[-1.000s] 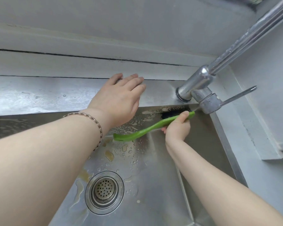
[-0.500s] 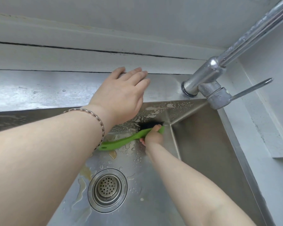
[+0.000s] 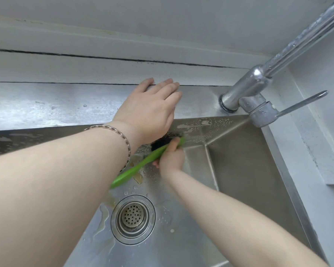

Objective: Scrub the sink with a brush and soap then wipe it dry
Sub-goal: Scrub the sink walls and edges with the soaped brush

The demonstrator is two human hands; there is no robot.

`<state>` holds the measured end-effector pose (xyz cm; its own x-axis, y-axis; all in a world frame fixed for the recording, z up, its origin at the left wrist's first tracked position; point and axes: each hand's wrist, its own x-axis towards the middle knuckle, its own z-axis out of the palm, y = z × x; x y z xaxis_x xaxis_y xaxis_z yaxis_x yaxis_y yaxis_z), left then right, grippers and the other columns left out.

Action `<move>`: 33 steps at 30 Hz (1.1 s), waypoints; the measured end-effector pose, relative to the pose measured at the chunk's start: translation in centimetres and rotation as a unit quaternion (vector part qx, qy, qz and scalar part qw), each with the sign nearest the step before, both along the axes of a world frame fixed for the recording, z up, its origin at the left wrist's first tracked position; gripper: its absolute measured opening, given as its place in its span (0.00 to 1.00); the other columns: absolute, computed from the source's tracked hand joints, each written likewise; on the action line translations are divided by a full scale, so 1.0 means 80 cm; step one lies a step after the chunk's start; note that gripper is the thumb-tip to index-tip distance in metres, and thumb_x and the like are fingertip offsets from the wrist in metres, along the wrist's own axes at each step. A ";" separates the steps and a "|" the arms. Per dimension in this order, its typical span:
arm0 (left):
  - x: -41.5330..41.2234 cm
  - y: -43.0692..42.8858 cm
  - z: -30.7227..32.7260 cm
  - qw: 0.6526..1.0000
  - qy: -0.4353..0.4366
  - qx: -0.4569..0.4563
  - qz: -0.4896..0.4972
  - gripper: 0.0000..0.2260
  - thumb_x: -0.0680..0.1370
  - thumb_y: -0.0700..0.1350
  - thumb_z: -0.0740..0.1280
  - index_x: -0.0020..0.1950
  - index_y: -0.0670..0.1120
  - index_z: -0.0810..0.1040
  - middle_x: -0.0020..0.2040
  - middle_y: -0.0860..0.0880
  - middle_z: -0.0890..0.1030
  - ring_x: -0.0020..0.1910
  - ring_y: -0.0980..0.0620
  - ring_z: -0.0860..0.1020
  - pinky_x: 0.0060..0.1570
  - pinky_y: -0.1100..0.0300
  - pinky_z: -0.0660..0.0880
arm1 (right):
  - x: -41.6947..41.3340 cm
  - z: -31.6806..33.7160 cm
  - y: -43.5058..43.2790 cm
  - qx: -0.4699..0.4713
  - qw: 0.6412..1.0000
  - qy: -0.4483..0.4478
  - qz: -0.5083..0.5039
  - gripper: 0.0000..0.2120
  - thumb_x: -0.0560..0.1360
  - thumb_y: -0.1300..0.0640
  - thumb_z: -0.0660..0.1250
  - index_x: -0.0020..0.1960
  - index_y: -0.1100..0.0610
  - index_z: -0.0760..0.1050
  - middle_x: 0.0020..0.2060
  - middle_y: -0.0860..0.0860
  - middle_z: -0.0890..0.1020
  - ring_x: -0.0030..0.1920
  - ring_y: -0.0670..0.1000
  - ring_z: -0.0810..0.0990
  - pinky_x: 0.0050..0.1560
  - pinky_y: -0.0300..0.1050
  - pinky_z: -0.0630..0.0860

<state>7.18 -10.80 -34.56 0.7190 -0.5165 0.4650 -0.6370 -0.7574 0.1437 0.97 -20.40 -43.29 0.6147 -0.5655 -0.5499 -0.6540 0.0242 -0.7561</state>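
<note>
From the head camera, the right hand [image 3: 171, 157] is closed around the green plastic brush with black bristles [image 3: 143, 165], gripping it close to the bristle end, with the long curved handle trailing away to that hand's left and toward the body. The bristles press against the far wall of the stainless steel sink basin [image 3: 239, 170], just beyond the right knuckles. The left hand [image 3: 149, 110] lies flat and open, holding nothing, palm down on the wet steel ledge above the basin wall, directly beyond the right hand. A thin metal bracelet [image 3: 121, 135] circles the left wrist.

The brush looks light and stiff, a one-hand tool; wet with soapy water it is likely slippery, so the grip near the head seems wise for pressing hard without the handle twisting. The steel itself is hard and slick, with droplets and yellowish residue near the round perforated drain strainer [image 3: 133, 218], which sits below the right forearm.

The bristle head is partly covered by the left hand's heel and the right fingers, so how flat it bears on the wall cannot be told. The right hand is blurred. The chrome tap with its thin lever [image 3: 255, 97], to the right of both hands, is cut off at the frame's top corner. No soap container or drying cloth is in view.
</note>
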 end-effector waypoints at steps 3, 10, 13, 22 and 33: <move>0.000 -0.001 -0.003 1.000 -0.010 -0.003 0.004 0.16 0.75 0.43 0.56 0.58 0.41 0.77 0.62 0.43 0.77 0.62 0.45 0.75 0.62 0.46 0.68 | 0.033 0.011 -0.082 -0.034 0.987 0.024 -0.153 0.27 0.80 0.41 0.48 0.49 0.64 0.71 0.32 0.57 0.77 0.16 0.50 0.73 0.14 0.32 0.65; 0.000 -0.001 -0.004 1.000 -0.010 -0.002 0.003 0.15 0.75 0.43 0.56 0.57 0.40 0.77 0.61 0.43 0.77 0.63 0.45 0.75 0.61 0.46 0.68 | 0.000 -0.007 0.018 0.062 0.996 0.062 -0.011 0.22 0.81 0.45 0.48 0.49 0.62 0.68 0.32 0.55 0.75 0.22 0.50 0.74 0.15 0.33 0.68; 0.001 0.000 -0.003 1.000 -0.003 -0.004 -0.004 0.16 0.75 0.43 0.55 0.57 0.40 0.77 0.62 0.43 0.77 0.63 0.45 0.75 0.62 0.46 0.68 | 0.006 -0.028 0.011 0.056 0.994 0.089 -0.025 0.25 0.81 0.43 0.47 0.56 0.63 0.70 0.41 0.60 0.79 0.27 0.53 0.74 0.15 0.33 0.67; 0.001 -0.001 -0.005 1.000 -0.009 -0.005 0.004 0.15 0.75 0.43 0.58 0.57 0.40 0.77 0.61 0.43 0.77 0.63 0.46 0.75 0.61 0.46 0.69 | 0.017 -0.034 -0.028 0.026 0.991 0.134 -0.006 0.23 0.81 0.43 0.47 0.54 0.62 0.69 0.37 0.58 0.78 0.21 0.52 0.74 0.14 0.34 0.66; -0.001 -0.001 0.000 1.000 0.014 0.011 0.006 0.16 0.74 0.43 0.56 0.56 0.40 0.78 0.61 0.42 0.78 0.62 0.45 0.75 0.61 0.46 0.70 | 0.027 -0.039 -0.063 0.036 0.983 0.172 -0.046 0.28 0.80 0.40 0.46 0.54 0.64 0.70 0.28 0.57 0.72 0.15 0.52 0.72 0.13 0.35 0.67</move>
